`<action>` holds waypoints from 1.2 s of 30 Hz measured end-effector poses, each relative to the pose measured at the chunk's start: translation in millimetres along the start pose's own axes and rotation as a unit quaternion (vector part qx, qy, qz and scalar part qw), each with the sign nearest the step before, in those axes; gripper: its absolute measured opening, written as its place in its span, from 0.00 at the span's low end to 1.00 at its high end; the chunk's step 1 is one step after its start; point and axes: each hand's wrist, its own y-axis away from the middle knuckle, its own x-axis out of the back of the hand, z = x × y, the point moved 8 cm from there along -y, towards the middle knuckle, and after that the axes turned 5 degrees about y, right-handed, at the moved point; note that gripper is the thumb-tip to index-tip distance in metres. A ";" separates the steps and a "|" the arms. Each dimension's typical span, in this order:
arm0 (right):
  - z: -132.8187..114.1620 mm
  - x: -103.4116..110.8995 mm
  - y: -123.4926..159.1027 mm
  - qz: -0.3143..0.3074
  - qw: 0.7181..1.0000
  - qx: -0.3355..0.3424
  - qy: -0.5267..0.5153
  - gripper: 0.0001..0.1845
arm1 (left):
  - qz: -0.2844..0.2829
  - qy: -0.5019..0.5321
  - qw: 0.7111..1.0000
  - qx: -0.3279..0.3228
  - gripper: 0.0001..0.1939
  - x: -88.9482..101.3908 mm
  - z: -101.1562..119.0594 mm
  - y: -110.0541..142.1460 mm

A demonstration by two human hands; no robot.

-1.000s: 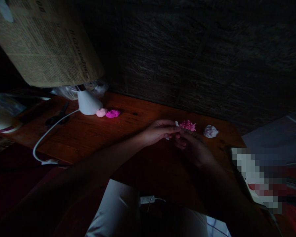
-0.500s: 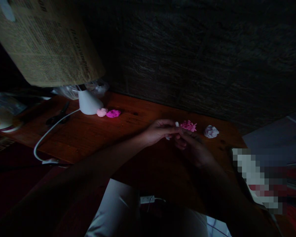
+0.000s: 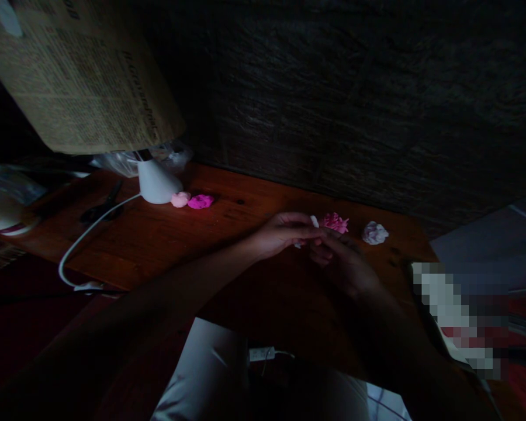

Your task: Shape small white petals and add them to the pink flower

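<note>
Over the dim wooden table, my left hand [image 3: 283, 235] is closed on a small white piece of modelling clay [image 3: 314, 221]; bits of it show above and below the fingers. My right hand [image 3: 344, 260] is closed too, its fingertips meeting those of the left at the piece. How much of the white clay lies between them is hidden. Just behind the fingertips rests a pink ruffled clay flower [image 3: 335, 223]. Farther right sits a pale, whitish ruffled clay flower [image 3: 375, 233], apart from both hands.
A pale pink lump [image 3: 181, 199] and a magenta lump [image 3: 200, 202] lie by the white lamp base [image 3: 155, 181]. Dark scissors [image 3: 103, 209] and a white cable [image 3: 76, 240] are farther left. A dark wall [image 3: 333, 105] rises behind the table. A blurred-out object [image 3: 456, 321] is at right.
Both hands stay almost in place, fingertips together. The white piece has shifted very slightly between the fingers. The rest of the view has barely moved.
</note>
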 end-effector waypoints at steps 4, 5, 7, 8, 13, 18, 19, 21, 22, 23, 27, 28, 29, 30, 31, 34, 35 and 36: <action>-0.2 1.4 -0.4 0.009 1.000 0.002 -0.003 0.13 | 0.016 0.004 1.000 0.001 0.17 0.6 0.7 0.6; -0.1 1.8 -0.6 0.010 1.000 0.004 -0.004 0.12 | 0.020 0.006 1.000 0.000 0.18 0.5 1.1 0.8; -0.3 2.7 -1.4 0.011 1.000 0.010 -0.005 0.12 | 0.026 0.009 1.000 -0.001 0.19 -0.5 1.9 1.2; -0.4 3.1 -1.8 0.011 1.000 0.014 -0.006 0.11 | 0.028 0.008 1.000 -0.001 0.19 -0.9 2.3 1.4; 0.5 3.8 -3.3 0.010 1.000 0.017 -0.008 0.11 | 0.037 -0.011 0.999 -0.015 0.18 -0.2 5.9 1.8; 0.9 3.3 -2.6 0.016 1.000 0.009 -0.009 0.12 | 0.037 -0.023 0.999 -0.022 0.18 1.8 5.1 0.9; 0.6 3.2 -2.5 0.018 1.000 0.009 -0.009 0.12 | 0.035 -0.022 0.999 -0.022 0.18 1.8 4.7 0.5; 0.3 2.9 -2.3 0.019 1.000 0.009 -0.008 0.12 | 0.031 -0.021 0.999 -0.021 0.18 1.1 3.9 -0.1; 0.2 2.8 -2.1 0.019 1.000 0.010 -0.006 0.13 | 0.028 -0.018 0.999 -0.021 0.17 0.7 3.7 -0.4; 0.1 2.8 -2.0 0.019 1.000 0.011 -0.003 0.13 | 0.025 -0.014 0.999 -0.022 0.18 0.2 3.7 -0.7; -0.6 1.5 -1.3 0.015 1.000 0.014 0.014 0.12 | 0.022 -0.007 0.999 -0.028 0.17 -0.2 5.1 -0.7; -0.7 0.9 -1.2 0.014 1.000 0.013 0.016 0.12 | 0.022 -0.006 0.999 -0.029 0.17 -0.2 5.4 -0.5; -1.0 0.6 -1.2 0.014 1.000 0.012 0.016 0.12 | 0.022 -0.005 0.999 -0.029 0.16 -0.4 5.6 -0.2; -1.4 0.6 -1.1 0.017 1.000 0.011 0.014 0.13 | 0.021 -0.003 0.999 -0.030 0.16 -0.8 6.0 0.1; -1.9 1.0 -1.0 0.022 1.000 0.010 0.012 0.13 | 0.018 -0.002 0.999 -0.029 0.16 -1.5 6.5 0.3; -2.3 3.1 -0.8 0.041 0.999 0.004 0.006 0.12 | 0.017 -0.007 1.000 -0.014 0.19 -2.5 7.1 1.0; -1.8 4.1 -0.8 0.047 0.999 0.000 0.006 0.12 | 0.023 -0.007 1.000 -0.011 0.20 -1.5 8.0 1.1; -1.3 5.3 -0.9 0.052 0.999 -0.003 0.005 0.12 | 0.033 -0.005 0.999 -0.011 0.21 0.1 9.1 1.3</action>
